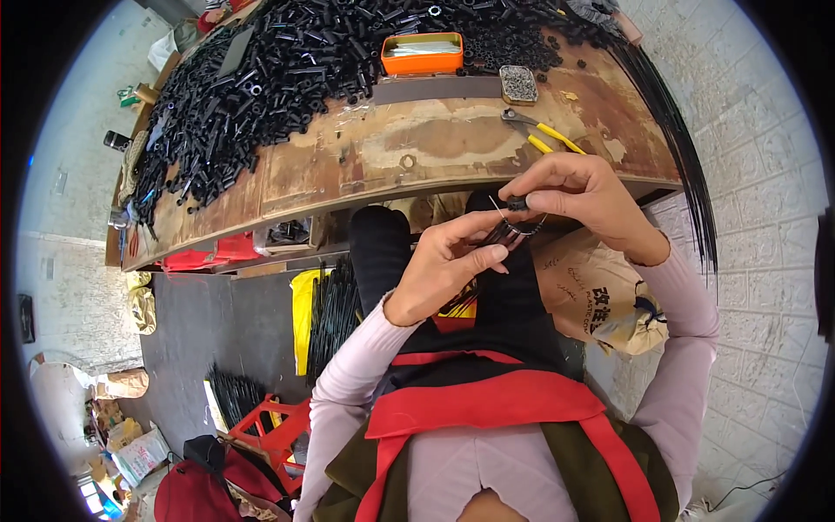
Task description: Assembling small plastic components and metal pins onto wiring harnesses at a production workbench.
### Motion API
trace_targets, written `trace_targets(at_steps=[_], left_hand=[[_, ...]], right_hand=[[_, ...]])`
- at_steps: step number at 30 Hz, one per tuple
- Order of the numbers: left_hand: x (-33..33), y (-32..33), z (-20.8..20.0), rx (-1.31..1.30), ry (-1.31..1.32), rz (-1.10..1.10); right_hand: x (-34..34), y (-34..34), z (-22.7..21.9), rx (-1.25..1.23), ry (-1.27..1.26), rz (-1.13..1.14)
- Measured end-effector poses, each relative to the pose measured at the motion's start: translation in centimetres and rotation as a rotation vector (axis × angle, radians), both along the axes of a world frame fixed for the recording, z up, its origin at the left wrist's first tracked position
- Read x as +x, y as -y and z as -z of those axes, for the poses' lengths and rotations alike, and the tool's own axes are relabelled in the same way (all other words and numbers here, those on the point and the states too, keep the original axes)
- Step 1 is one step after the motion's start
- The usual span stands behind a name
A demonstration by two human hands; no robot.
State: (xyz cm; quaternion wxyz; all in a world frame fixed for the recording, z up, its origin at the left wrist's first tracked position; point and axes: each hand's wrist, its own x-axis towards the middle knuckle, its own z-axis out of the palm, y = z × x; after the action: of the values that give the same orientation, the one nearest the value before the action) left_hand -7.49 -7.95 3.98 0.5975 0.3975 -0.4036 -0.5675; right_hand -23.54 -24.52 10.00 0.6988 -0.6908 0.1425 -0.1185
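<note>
Over my lap, just off the table's front edge, my left hand (439,271) is closed around a small bunch of thin dark ribs (511,237), whose ends fan out beyond the fingers. A thin pale wire sticks up beside them. My right hand (596,204) pinches a small black ribbed plastic part (517,204) between thumb and fingers, right above the ribs' upper ends. Whether the part touches the ribs is too small to tell. On the table beyond my right hand lie pliers with yellow handles (544,132).
A large heap of black plastic parts (287,78) covers the wooden table's (348,161) left and back. An orange tin (423,54) and a small box of metal bits (519,85) stand there. Long black rods (674,130) overhang the right edge; a paper bag (565,287) stands below.
</note>
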Motion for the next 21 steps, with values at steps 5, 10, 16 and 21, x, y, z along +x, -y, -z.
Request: trace_targets(at_steps=[5,10,16,21], left_hand=[[-1.1,-2.2,-0.4,-0.033,0.015,0.027],[-1.6,-3.3,-1.2,-0.054,0.043,-0.023],[-1.9,-3.8,-1.8,-0.06,0.033,-0.085],[-1.8,-4.0,-1.9,-0.021,0.067,-0.106]], right_hand=[[-1.0,-2.1,-1.8,-0.012,-0.063,-0.05],[-0.7,-3.8,-3.3,-0.002,-0.121,-0.037],[-0.8,-4.3,-2.9,-0.18,-0.08,0.012],[-0.9,-4.8,-2.9,-0.182,-0.052,0.036]])
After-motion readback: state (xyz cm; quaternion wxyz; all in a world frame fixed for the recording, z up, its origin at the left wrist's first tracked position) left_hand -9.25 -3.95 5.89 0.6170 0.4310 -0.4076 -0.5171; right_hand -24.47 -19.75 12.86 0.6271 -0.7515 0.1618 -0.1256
